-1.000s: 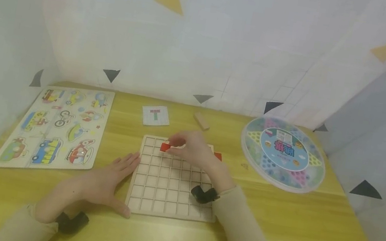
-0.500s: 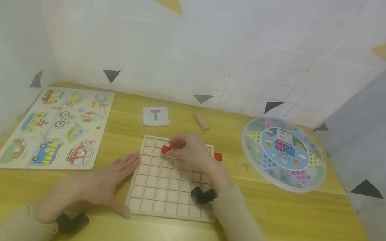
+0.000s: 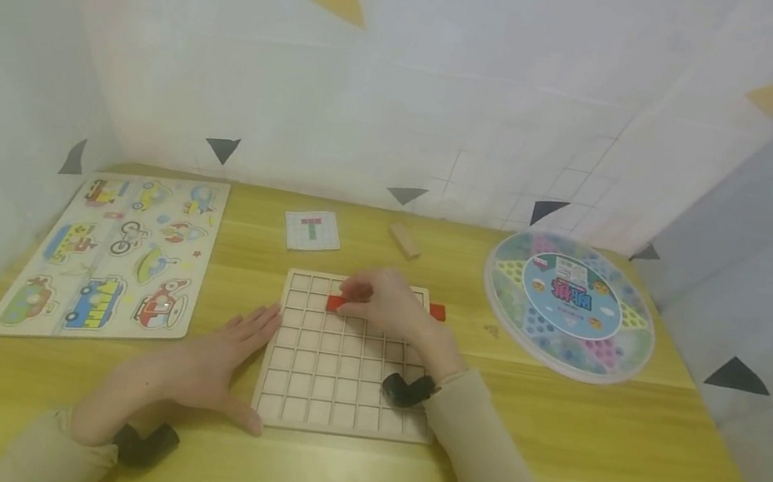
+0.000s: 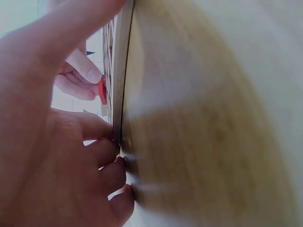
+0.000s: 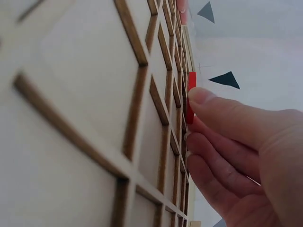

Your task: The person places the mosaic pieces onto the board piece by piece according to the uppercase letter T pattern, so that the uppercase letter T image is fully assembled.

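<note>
My right hand (image 3: 387, 304) is over the upper part of a wooden grid board (image 3: 327, 365). It pinches a small flat red tile (image 5: 191, 79) between thumb and fingers, close over the board's second row of squares. Most of the tile is hidden by the fingers in the head view. With fingers and thumb spread, my left hand (image 3: 207, 364) lies on the table along the board's left side, its fingertips against the edge (image 4: 122, 71). Another red piece (image 3: 437, 312) shows past the board's upper right edge, partly behind the right hand.
A square card (image 3: 313, 231) with a red and green T pattern lies beyond the board, beside a small plain wooden block (image 3: 404, 240). On the left is a vehicle picture puzzle (image 3: 118, 258); to the right, a round clear-rimmed game box (image 3: 570, 295). Fabric walls (image 3: 410, 93) enclose the table.
The right hand has shifted the red tile slightly to the right and nearer the wearer, still pinching it. The left hand stays at the board's edge.
</note>
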`<action>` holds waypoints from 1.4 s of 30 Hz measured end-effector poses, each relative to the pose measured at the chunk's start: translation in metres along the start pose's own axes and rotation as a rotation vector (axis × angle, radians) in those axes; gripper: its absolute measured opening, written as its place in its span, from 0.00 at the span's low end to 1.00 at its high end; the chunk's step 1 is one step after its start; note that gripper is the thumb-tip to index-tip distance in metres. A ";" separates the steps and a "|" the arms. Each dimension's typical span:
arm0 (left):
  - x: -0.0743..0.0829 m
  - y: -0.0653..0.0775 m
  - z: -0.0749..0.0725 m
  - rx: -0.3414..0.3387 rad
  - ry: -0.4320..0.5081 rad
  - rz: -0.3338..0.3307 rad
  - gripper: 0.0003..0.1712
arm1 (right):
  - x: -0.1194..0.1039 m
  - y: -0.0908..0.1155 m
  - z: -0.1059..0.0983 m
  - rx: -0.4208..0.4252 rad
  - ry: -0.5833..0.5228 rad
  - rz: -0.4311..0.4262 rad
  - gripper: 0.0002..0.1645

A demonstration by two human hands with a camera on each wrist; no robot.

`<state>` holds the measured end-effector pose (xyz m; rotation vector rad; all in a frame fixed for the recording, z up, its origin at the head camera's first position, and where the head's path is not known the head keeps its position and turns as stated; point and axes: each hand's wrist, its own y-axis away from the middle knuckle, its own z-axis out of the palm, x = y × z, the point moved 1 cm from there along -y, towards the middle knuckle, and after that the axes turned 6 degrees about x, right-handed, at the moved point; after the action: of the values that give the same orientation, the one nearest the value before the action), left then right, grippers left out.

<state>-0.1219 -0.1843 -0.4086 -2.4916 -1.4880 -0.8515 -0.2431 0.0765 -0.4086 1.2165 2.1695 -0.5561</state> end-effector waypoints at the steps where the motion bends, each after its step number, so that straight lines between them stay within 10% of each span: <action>1: 0.000 0.000 0.000 0.000 0.000 -0.001 0.82 | 0.000 0.000 0.000 0.002 0.005 -0.002 0.20; 42: 0.001 0.001 0.000 0.004 -0.001 0.006 0.81 | 0.001 0.002 -0.003 0.001 0.041 -0.032 0.20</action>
<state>-0.1212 -0.1839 -0.4078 -2.4923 -1.4807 -0.8453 -0.2428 0.0802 -0.4074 1.2060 2.2267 -0.5501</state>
